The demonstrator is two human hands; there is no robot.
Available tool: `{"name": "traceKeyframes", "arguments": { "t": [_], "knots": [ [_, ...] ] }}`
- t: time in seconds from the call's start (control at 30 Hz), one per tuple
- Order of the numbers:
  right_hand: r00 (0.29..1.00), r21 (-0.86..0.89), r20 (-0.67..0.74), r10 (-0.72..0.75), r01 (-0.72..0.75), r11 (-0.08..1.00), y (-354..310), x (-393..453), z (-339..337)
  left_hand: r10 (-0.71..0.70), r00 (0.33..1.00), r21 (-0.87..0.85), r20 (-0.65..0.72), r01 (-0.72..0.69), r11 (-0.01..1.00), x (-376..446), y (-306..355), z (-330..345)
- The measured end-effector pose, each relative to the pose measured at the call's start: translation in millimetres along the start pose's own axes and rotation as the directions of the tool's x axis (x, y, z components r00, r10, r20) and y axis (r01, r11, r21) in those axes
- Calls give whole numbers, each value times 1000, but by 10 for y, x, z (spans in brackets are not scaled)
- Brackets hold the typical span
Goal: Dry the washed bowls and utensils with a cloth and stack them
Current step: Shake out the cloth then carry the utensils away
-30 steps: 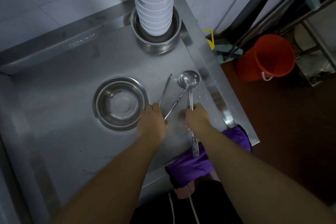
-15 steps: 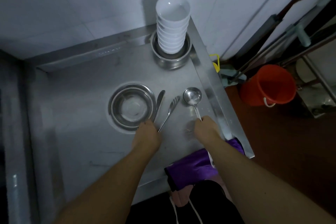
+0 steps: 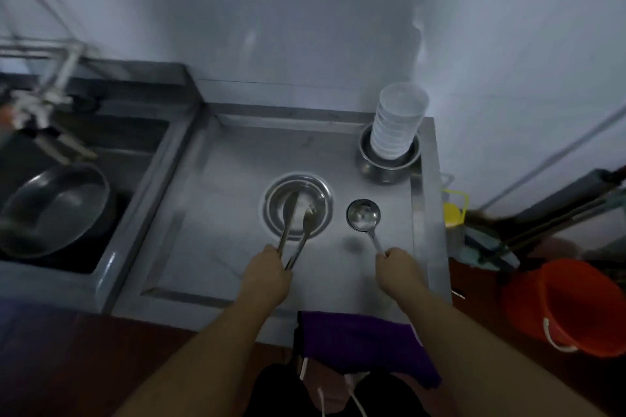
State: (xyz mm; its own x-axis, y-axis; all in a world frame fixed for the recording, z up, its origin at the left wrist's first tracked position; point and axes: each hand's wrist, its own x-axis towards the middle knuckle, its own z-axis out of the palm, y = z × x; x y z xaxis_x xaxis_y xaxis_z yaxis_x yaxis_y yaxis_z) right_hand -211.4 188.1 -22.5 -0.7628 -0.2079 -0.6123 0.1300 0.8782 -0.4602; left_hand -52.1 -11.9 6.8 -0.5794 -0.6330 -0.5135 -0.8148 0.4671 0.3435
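My left hand [image 3: 267, 276] grips the handles of two steel spoons [image 3: 298, 227], whose heads hang over a shallow steel bowl [image 3: 323, 195] in the middle of the steel counter [image 3: 216, 200]. To the right, my right hand [image 3: 396, 269] grips the handle of a steel ladle [image 3: 363, 214], its cup facing up just above the counter. A tall stack of white bowls [image 3: 396, 125] stands inside a steel pot [image 3: 379, 167] at the back right corner. A purple cloth [image 3: 359, 338] hangs over the counter's front edge, between my arms.
A sink [image 3: 111, 149] at the left holds a dark pan [image 3: 50, 210], with a tap [image 3: 44, 98] above it. An orange bucket [image 3: 569, 305], a yellow item [image 3: 452, 211] and mop handles [image 3: 555, 217] stand on the floor at the right. A tiled wall rises behind.
The view pulled back and tilted up, so the sink came into sight. My left hand carried the two spoons over the steel bowl. My right hand still holds the ladle.
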Motion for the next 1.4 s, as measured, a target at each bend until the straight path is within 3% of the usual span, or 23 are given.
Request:
{"name": "traceKeyframes", "arguments": {
  "t": [0.23, 0.43, 0.8, 1.07, 1.4],
  "knots": [
    [967, -139, 101, -232, 244, 960, -253, -320, -188, -130, 968, -100, -215, 111, 989, -859, -307, -201],
    [881, -228, 234, -411, 460, 858, -850, -836, -2, -286, 895, -164, -343, 243, 956, -1607, -811, -506],
    [599, -202, 481, -641, 787, 583, -1689, -2729, 1224, -604, 669, -397, -433, 460, 794, -3401, -2305, -653],
    [380, -47, 634, -674, 888, 457, -1490, -4465, 2217, -732, 503, -484, -459, 549, 681, -5057, -3472, -466],
    [130, -43, 776, -617, 987, 154, -1115, -6260, 3471, -883, 247, -673, -399, 576, 464, -6920, -4460, 101]
  ]
}}
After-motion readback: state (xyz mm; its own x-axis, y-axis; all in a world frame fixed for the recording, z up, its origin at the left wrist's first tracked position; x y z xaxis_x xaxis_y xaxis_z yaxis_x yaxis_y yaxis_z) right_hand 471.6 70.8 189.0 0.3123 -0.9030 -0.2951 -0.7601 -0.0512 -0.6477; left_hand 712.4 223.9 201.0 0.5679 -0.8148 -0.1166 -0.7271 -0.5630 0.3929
